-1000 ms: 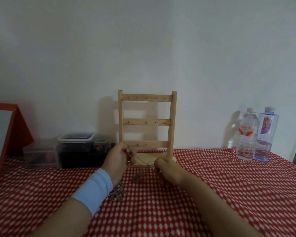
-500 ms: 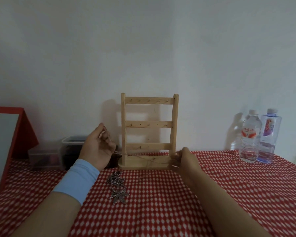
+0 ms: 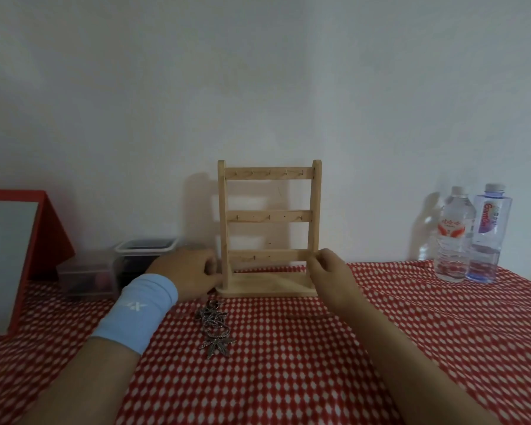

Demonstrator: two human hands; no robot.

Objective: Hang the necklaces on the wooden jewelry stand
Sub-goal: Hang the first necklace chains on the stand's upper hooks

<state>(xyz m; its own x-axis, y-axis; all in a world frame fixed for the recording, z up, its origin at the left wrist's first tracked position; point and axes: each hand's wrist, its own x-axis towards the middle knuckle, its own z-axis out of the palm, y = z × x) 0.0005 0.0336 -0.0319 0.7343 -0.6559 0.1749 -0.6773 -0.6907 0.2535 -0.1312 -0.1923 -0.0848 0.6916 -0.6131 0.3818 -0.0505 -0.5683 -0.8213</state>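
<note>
We see the jewelry stand [image 3: 315,216] as pale bare wood, matt and smooth, with tiny metal hooks [image 3: 269,172] along its bars. The necklace [image 3: 215,329] looks like dull silvery metal, its chain and leaf pendant rough-textured. The red-and-white tablecloth [image 3: 380,332] is matt woven cloth. We take the bottles [image 3: 455,237] for clear glossy plastic, the storage boxes [image 3: 88,274] for cloudy plastic, the wristband [image 3: 138,311] for soft knit cloth.

Cannot tell whether the left hand [image 3: 188,271] or the right hand [image 3: 328,271] pinches anything beside the wooden stand [image 3: 269,216]: too fine and dim to make out there. Cut off by the left edge: the red-framed mirror [image 3: 3,262]. Too blurred to name: contents of the plastic boxes [image 3: 89,274].
</note>
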